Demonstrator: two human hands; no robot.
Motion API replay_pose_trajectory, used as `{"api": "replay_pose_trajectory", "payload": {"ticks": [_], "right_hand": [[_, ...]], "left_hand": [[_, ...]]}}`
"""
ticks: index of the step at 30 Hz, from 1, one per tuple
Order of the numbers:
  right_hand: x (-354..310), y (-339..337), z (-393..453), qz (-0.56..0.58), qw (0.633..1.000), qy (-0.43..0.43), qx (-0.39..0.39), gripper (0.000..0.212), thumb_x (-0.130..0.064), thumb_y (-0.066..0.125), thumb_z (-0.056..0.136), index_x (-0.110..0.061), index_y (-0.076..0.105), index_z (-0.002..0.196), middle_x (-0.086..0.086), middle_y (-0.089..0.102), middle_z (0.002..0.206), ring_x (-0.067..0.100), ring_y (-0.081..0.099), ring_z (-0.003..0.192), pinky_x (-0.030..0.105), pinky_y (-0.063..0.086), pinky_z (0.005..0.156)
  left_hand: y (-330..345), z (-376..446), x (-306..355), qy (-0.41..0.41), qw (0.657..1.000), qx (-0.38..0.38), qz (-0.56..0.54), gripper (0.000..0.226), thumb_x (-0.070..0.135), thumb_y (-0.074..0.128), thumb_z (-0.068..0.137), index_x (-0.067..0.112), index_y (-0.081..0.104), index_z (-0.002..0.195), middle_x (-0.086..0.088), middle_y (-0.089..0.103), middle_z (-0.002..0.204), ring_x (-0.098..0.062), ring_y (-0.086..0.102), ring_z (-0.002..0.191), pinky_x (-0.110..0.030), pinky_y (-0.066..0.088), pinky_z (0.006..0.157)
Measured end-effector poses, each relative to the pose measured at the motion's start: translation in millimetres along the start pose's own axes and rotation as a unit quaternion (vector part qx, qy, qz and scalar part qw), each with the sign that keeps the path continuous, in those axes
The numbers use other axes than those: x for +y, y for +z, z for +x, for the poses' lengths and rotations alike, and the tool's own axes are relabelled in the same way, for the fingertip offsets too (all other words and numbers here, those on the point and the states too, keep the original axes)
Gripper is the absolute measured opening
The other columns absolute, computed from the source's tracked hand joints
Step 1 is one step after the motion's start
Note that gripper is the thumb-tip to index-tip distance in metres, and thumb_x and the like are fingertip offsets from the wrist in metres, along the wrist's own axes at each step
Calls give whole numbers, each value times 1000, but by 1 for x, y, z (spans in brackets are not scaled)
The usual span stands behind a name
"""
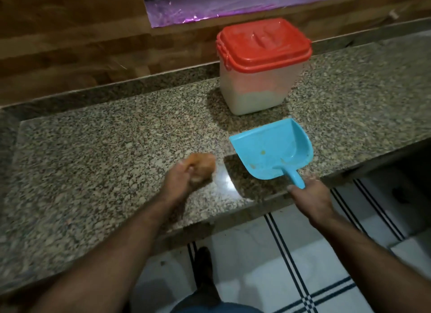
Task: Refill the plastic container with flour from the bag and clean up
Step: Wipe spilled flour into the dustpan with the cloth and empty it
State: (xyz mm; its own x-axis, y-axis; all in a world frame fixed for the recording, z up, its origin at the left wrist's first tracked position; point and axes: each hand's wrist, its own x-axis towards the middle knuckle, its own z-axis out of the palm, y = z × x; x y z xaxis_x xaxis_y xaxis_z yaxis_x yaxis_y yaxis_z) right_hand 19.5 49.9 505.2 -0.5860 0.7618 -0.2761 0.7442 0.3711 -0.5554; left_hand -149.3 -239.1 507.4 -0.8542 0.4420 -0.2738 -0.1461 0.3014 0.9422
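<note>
Two hands busy, cleanup step: left hand point(184, 175) fingers grip blurred orange cloth point(201, 164) on speckled granite bench point(116, 137); right hand point(310, 196) fingers hold blue plastic dustpan point(272, 149) by its handle. Translucent red-lidded plastic container point(261, 68), closed, frame upper centre. Next: sweep residue into dustpan.

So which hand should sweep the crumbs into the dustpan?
Left hand: it grips the orange cloth just left of the dustpan mouth. Right hand holds the handle.

Dim scene; glare spot on the granite countertop point(229, 182). Left hand point(184, 175) motion-blurred. Wide-angle distortion bends the edges.
</note>
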Motion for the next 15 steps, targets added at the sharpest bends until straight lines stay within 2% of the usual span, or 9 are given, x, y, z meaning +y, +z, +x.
{"api": "replay_pose_trajectory", "payload": {"ticks": [1,3,4,6,7,8,10,13,15], "right_hand": [[12,-5,-10,-3,1000,-10,-9,23,-27,76,87,-7,69,76,7,65,65,28,66,64,28,40,52],[38,-12,-31,-7,999,-24,-27,26,-25,76,86,-11,67,67,7,66,60,29,66,61,32,44,53],[53,-14,-42,-8,999,-25,-34,27,-23,76,85,-12,65,64,7,66,58,30,66,59,34,47,53],[82,-19,-65,-16,999,-17,-42,26,-20,76,83,-11,64,62,7,65,55,30,64,56,36,49,52],[96,-21,-76,-24,999,-11,-48,25,-17,75,83,-11,64,62,6,64,55,28,63,53,32,46,49],[110,-22,-86,-33,998,-4,-55,23,-16,74,83,-10,64,63,5,64,54,25,61,51,28,42,47],[133,-26,-107,-56,996,6,-70,21,-19,73,84,-12,64,66,3,65,56,21,61,49,25,39,45],[160,-30,-131,-78,993,8,-93,21,-21,72,86,-15,65,67,0,65,56,15,61,49,24,39,43],[171,-30,-140,-83,991,23,-99,20,-23,72,84,-15,65,67,-1,66,57,16,63,52,24,40,45]], "left_hand": [[-19,-18,2,16,997,67,31,24,42,61,107,54,74,124,17,80,118,-14,77,109,-39,64,91],[-66,-45,-19,58,971,181,148,43,32,54,112,71,65,123,40,72,118,4,70,103,-17,55,86],[-85,-56,-35,57,949,226,214,51,25,48,112,70,60,132,39,68,129,2,68,104,-17,51,84],[-110,-63,-88,-26,895,268,355,52,30,42,106,44,54,155,10,60,154,-21,64,126,-40,48,102],[-111,-66,-110,-80,877,258,398,54,33,44,105,29,52,158,-5,54,161,-31,56,139,-43,39,115],[-103,-65,-133,-117,876,239,402,57,33,46,105,18,51,159,-15,48,164,-37,47,148,-44,33,123],[-56,-66,-150,-123,886,205,398,55,30,50,105,12,51,157,-19,49,163,-38,44,150,-48,35,124],[48,-57,-110,-70,933,128,329,45,36,48,109,17,58,149,-13,63,147,-33,60,130,-38,48,106],[107,-58,-55,-41,968,52,242,34,25,53,111,13,67,139,-12,69,135,-31,65,122,-25,49,88]]}}
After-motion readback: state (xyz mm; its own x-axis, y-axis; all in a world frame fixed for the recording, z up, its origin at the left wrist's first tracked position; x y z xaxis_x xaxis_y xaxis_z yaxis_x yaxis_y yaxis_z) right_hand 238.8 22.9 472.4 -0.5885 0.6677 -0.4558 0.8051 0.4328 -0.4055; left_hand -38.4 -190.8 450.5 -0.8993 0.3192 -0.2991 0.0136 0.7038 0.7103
